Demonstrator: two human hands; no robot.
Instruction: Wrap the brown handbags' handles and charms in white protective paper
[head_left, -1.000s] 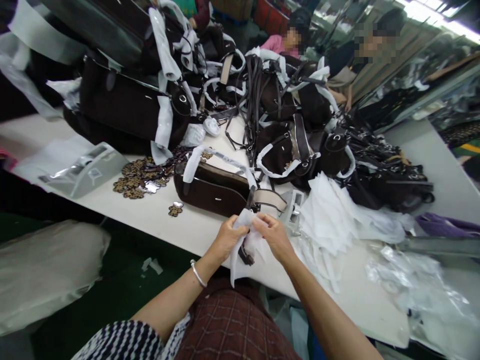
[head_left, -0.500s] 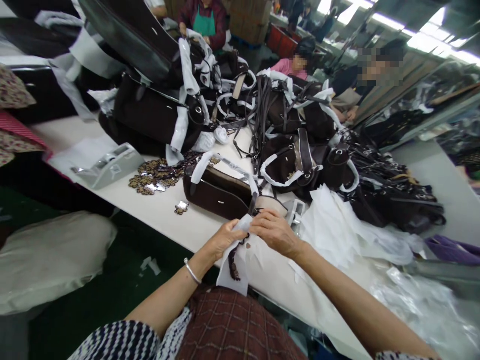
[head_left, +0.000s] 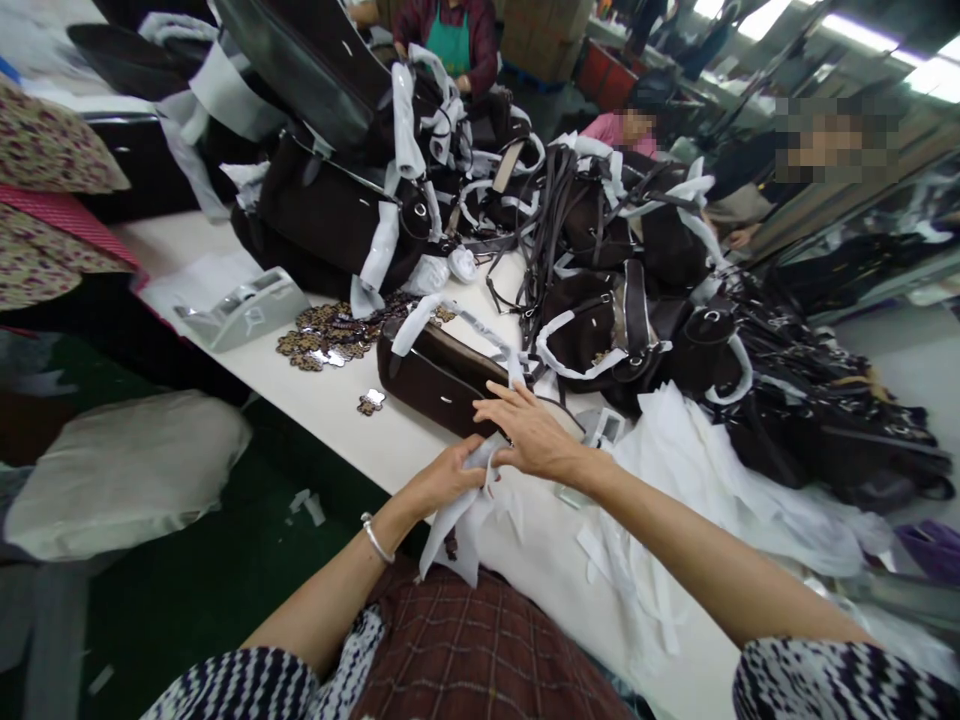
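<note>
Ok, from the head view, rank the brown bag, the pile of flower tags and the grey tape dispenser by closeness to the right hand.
1. Brown bag: lying on the table just beyond the right hand, fingers over its near end.
2. Pile of flower tags: farther left, past the bag.
3. Grey tape dispenser: farthest left, near the table edge.

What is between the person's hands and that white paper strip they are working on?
Nothing visible. The left hand already pinches the white paper strip at the table edge. The right hand rests on it too, fingers spread toward the brown handbag just beyond.
</note>
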